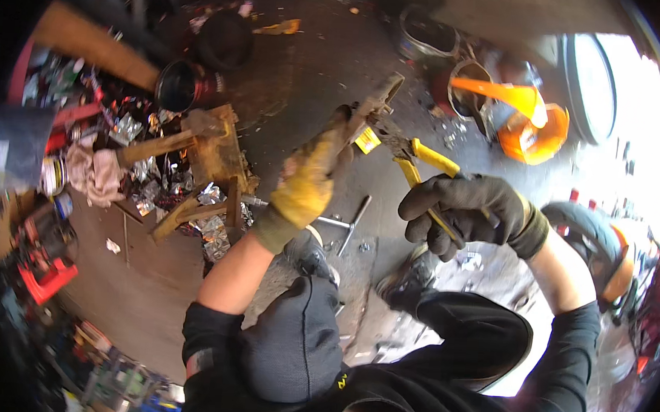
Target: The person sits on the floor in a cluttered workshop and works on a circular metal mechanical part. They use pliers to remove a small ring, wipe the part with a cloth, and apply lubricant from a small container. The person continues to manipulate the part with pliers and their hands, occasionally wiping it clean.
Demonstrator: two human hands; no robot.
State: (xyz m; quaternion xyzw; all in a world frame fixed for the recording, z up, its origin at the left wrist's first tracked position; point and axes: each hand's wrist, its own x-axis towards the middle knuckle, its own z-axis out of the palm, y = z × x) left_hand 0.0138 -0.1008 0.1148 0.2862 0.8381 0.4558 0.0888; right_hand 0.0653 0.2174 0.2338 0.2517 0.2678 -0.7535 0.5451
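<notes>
My left hand (pixel 309 176), in a yellow and grey work glove, is closed around a rusty, bent metal piece (pixel 383 97) that angles up and away from me. In my right hand (pixel 488 210), in a dark glove, is a pair of pliers (pixel 434 158) with yellow handles. The handles are spread apart, and the pliers' jaws lie close beside the metal piece; whether they grip it I cannot tell. Next to the jaws shows a small yellow patch (pixel 367 140), too blurred to name. Both hands are held above the floor, in front of my knees.
A cross-shaped wheel wrench (pixel 354 224) lies on the floor between my feet. To the left, a hammer (pixel 157 149) rests on a wooden block (pixel 216 154) among scrap and foil. Far right are an orange funnel (pixel 514 96), an orange container (pixel 534 139) and buckets (pixel 429 37).
</notes>
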